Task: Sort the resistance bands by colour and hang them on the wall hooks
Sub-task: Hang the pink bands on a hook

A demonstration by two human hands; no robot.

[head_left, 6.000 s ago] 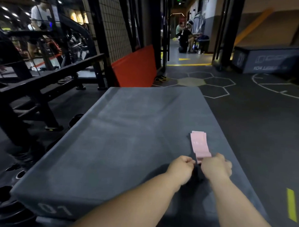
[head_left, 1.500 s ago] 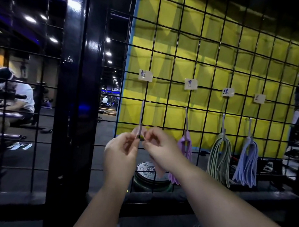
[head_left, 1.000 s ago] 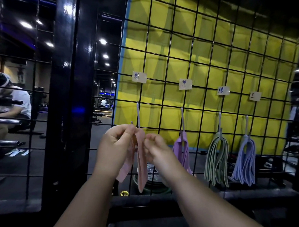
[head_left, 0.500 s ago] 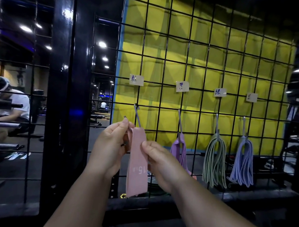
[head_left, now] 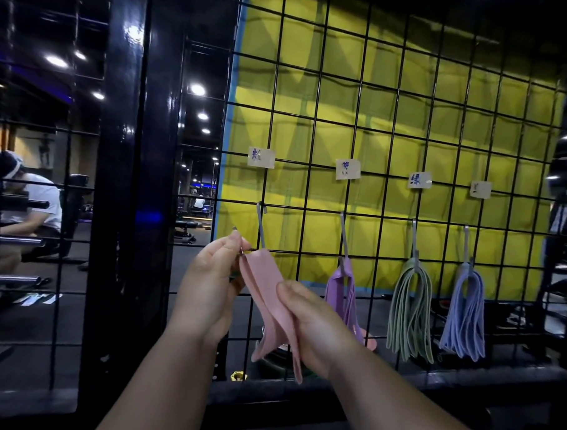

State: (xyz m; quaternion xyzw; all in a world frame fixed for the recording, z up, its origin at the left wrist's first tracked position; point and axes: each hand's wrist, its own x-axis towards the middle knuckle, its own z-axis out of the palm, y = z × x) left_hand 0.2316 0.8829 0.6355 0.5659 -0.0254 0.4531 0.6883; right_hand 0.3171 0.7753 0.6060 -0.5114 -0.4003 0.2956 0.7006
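we have the pink band up at the far-left hook on the wire grid, under the first paper label. half a second ago it hung flat between our hands; now it has opened into two layers and slants down to the right, because our right hand has slid lower along it. that hand is closed round the band's lower half, thumb on top, with the tail hanging below. our left hand pinches the band's top edge right at the hook's bend, and the hook's upturned tip shows just above the fingers. we cannot tell whether the loop is already over that tip; we judge it is on or nearly on, so the next step is to seat it and let go. to the right, the purple bands, the green bands and the lilac bands each hang from their own hooks, so pink looks like the last colour to go up here.
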